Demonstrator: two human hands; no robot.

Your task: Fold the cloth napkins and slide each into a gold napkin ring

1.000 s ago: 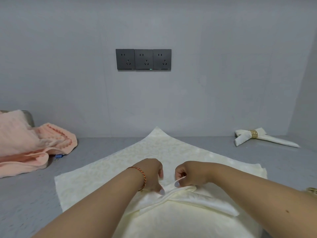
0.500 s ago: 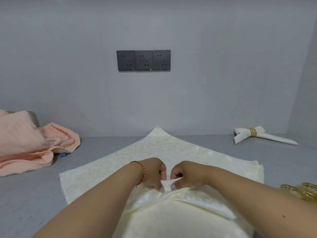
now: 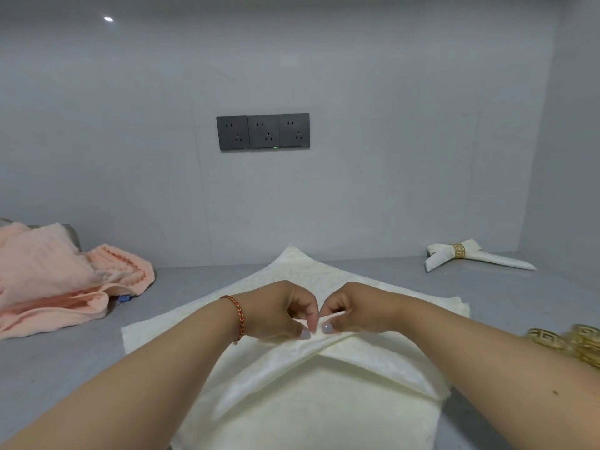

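- Left hand (image 3: 279,311) and right hand (image 3: 355,308) pinch the napkin (image 3: 324,349) at its gathered middle, near the table's (image 3: 58,365) front edge.
- Risk — a loosened pinch lets folds spring apart.

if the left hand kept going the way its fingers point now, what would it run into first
The left hand points inward at the right hand; their fingertips nearly touch over the pinched napkin, so it would meet the right hand's fingers first.

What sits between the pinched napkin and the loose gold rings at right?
Nothing but her own right forearm. Both hands, left hand and right hand, pinch the folded napkin; the gold rings lie just beyond that forearm on bare grey table.
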